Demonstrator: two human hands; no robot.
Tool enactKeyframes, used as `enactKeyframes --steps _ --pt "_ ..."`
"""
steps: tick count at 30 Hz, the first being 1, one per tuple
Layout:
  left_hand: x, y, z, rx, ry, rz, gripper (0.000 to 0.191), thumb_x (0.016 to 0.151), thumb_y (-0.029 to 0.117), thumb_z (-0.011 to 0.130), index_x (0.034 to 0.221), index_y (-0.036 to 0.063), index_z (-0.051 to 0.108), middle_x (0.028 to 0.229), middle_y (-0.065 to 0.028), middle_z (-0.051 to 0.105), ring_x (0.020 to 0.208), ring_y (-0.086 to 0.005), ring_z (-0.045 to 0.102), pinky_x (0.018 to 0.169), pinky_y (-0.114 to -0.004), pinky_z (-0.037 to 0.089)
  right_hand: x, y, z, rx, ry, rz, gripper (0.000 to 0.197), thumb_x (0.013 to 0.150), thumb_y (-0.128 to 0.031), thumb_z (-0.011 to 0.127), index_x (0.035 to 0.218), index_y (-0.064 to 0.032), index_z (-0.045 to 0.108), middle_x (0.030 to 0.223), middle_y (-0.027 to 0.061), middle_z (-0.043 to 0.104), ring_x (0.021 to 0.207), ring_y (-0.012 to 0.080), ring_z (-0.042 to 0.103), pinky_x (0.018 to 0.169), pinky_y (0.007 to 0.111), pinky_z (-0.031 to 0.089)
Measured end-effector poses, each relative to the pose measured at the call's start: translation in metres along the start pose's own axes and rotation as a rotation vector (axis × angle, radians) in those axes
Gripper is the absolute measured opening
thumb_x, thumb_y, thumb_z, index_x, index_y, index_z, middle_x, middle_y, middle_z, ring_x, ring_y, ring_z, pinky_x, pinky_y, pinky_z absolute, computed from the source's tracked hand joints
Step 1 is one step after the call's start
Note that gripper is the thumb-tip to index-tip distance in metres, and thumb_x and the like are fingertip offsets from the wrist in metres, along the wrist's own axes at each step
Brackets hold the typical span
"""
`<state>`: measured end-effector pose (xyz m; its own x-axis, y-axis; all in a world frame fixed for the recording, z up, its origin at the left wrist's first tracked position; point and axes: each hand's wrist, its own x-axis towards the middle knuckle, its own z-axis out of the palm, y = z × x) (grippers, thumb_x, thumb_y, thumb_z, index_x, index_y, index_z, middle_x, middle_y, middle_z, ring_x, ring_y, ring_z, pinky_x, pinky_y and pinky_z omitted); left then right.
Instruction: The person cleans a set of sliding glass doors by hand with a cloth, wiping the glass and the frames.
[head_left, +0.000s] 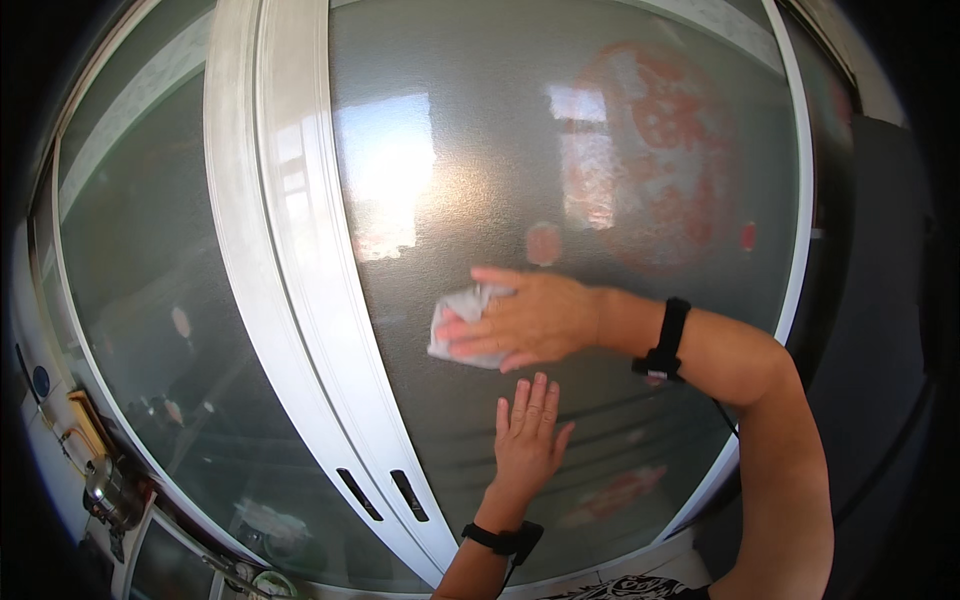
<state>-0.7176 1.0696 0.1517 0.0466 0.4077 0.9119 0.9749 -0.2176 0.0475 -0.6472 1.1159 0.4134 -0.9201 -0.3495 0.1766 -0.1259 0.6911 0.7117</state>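
My right hand presses a light grey cloth flat against the frosted glass panel of a sliding door, its fingers spread over the cloth. Just below it, my left hand is laid on the same glass or very near it, fingers up and holding nothing. Both wrists wear black straps. A large faded red round pattern shows on the upper right of the panel, and a small pinkish patch lies above my right hand.
White door frames with two dark recessed handles run down left of the panel. Another frosted panel stands further left. At the lower left are a metal pot and a counter edge. A dark grey surface rises at the right.
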Motion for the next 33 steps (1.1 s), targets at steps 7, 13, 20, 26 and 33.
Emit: enactKeyframes --steps 7,13,20,26,33 --pt "0.001 0.008 -0.003 -0.013 -0.003 -0.018 0.071 0.091 0.032 0.071 0.151 0.0047 0.045 0.16 -0.0172 0.037 0.151 -0.0352 0.03 0.119 -0.056 0.022 0.047 0.115 -0.041 -0.569 0.715 0.532 0.062 0.1 -0.045 0.054 0.153 -0.0148 0.042 0.161 0.0063 0.037 0.151 0.0215 0.029 0.113 0.053 0.031" --pt "0.001 0.006 -0.003 -0.005 -0.019 0.007 0.07 0.089 0.032 0.073 0.149 0.0045 0.048 0.159 -0.0168 0.039 0.15 -0.0351 0.032 0.118 -0.055 0.024 0.044 0.011 0.076 0.012 0.423 -0.264 0.071 0.096 -0.043 0.06 0.157 -0.0177 0.034 0.165 0.0073 0.03 0.151 0.0237 0.029 0.121 0.053 0.023" --pt "0.001 0.004 -0.013 0.092 -0.01 0.014 0.071 0.082 0.029 0.079 0.143 0.0052 0.053 0.155 -0.0161 0.045 0.147 -0.0346 0.037 0.117 -0.053 0.026 -0.01 0.113 -0.015 -0.538 0.728 0.325 0.064 0.099 -0.04 0.055 0.155 -0.0122 0.038 0.163 0.0096 0.034 0.151 0.0271 0.03 0.119 0.054 0.024" --pt "0.026 0.024 -0.014 -0.01 0.019 0.053 0.071 0.082 0.027 0.079 0.143 0.0012 0.052 0.155 -0.0197 0.043 0.148 -0.0393 0.034 0.119 -0.056 0.021 -0.131 0.167 -0.028 -0.62 0.809 1.181 0.063 0.102 -0.04 0.049 0.155 -0.0101 0.035 0.164 0.0136 0.028 0.153 0.0295 0.024 0.118 0.056 0.025" --pt "0.15 0.042 -0.012 0.04 0.127 0.161 0.076 0.085 0.027 0.076 0.148 -0.0008 0.044 0.159 -0.0224 0.035 0.15 -0.0415 0.027 0.12 -0.059 0.017 -0.055 0.113 -0.018 -0.435 0.583 0.41 0.067 0.098 -0.036 0.055 0.156 -0.0119 0.033 0.164 0.0173 0.027 0.152 0.0318 0.026 0.115 0.056 0.029"
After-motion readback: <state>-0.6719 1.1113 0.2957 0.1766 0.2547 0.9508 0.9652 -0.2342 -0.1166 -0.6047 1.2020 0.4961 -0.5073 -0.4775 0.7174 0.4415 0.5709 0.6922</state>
